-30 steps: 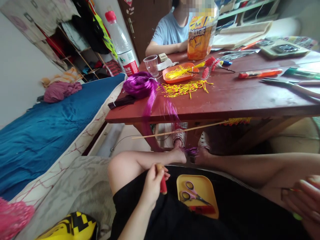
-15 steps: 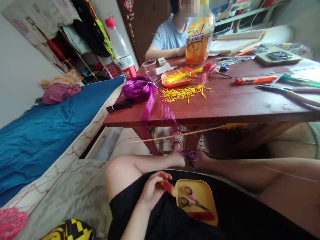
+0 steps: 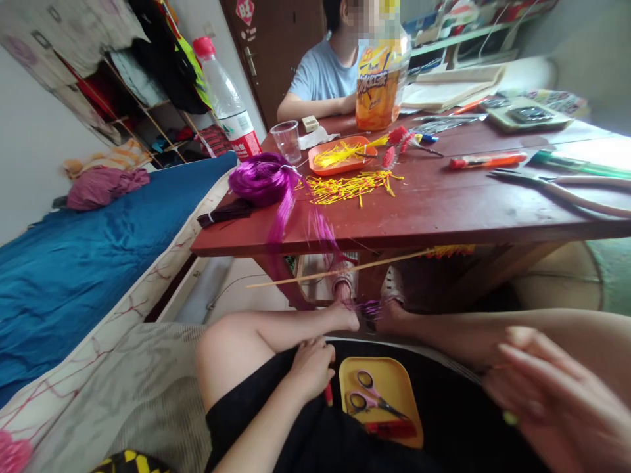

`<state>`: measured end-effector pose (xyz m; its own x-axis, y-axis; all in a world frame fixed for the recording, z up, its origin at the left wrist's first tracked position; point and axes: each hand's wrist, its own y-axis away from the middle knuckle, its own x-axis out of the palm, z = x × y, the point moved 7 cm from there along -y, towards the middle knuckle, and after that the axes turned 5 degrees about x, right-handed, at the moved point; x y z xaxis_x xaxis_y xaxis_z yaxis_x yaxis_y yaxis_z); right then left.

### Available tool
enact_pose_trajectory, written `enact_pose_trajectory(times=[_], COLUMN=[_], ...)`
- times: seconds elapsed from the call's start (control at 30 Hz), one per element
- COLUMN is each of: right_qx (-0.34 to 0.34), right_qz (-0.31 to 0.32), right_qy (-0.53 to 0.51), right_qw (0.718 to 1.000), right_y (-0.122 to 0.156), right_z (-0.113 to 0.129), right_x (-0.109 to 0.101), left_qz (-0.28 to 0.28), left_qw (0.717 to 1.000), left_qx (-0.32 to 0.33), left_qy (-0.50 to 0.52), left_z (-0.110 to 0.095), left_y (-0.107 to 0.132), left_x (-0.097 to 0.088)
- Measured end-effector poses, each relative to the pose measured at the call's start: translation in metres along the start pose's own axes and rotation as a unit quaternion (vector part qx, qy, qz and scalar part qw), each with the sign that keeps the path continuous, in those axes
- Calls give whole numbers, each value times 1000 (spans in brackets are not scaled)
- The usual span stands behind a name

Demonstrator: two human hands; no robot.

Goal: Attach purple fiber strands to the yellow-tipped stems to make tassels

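My left hand [image 3: 312, 369] rests palm down on the black cloth over my lap, its fingers curled over a short red stick-like piece [image 3: 328, 393], of which only one end shows. Right beside it lies a yellow tray [image 3: 413, 387], holding scissors [image 3: 371, 394] with pinkish handles and a red object [image 3: 392, 429] I cannot identify. My right hand [image 3: 555, 391] is raised at the lower right, blurred, fingers bent together. A tiny yellow-green bit [image 3: 511, 417] peeks out at its fingers; the rest of whatever it holds is hidden.
On the red table [image 3: 419, 213] are a purple fibre bundle [image 3: 261, 180], yellow stamen-like stems [image 3: 350, 188], an orange dish [image 3: 315, 169], pliers [image 3: 547, 180] and bottles. A thin stick [image 3: 315, 276] crosses below the table edge. Another person [image 3: 320, 82] sits across; a bed [image 3: 98, 230] stands left.
My left hand has turned palm down, covering most of the red piece it held up beside the tray. My right hand has come into view at the lower right. The view has shifted slightly.
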<state>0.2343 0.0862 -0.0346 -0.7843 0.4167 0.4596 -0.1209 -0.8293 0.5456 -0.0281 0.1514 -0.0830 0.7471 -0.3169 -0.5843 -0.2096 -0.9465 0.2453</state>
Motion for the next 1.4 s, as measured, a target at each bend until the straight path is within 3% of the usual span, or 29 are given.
enact_pose_trajectory(times=[0.13,0.17,0.2,0.27,0.33,0.43,0.53,0.63,0.73,0.9,1.03,1.27,1.4], right_qx=[65,73,79,87,87,94,117,150,172,185,178,185,176], right_qz=[38,43,48,60,73,95,142,195,213,188,170,180,181], right_qy=[-61,-67,-69,-67,-57,-35,-5,44,48,39,45,47,119], right_qw=[995,994,993,992,992,990,983,968,961,964,968,965,960], right_y=[6,6,5,3,2,2,3,5,4,0,-1,-1,10], right_z=[-29,-36,-42,-52,-58,-62,-63,-67,-73,-84,-85,-93,-87], right_x=[28,36,42,51,55,56,61,68,71,68,65,66,61], left_qz=[-187,-238,-255,-182,-60,23,65,110,107,95,84,34,-53], left_qw=[982,969,959,966,983,992,980,921,861,791,758,756,753], left_qx=[32,73,119,171,157,105,18,-108,-162,-195,-213,-228,-165], left_qy=[-24,-5,18,59,74,71,186,357,470,572,610,612,634], left_z=[-52,-69,-85,-108,-115,-108,-92,-75,-68,-64,-61,-57,-60], left_y=[43,55,64,69,62,50,44,48,51,50,49,53,50], left_x=[-30,-35,-33,-14,13,31,36,48,57,66,69,68,43])
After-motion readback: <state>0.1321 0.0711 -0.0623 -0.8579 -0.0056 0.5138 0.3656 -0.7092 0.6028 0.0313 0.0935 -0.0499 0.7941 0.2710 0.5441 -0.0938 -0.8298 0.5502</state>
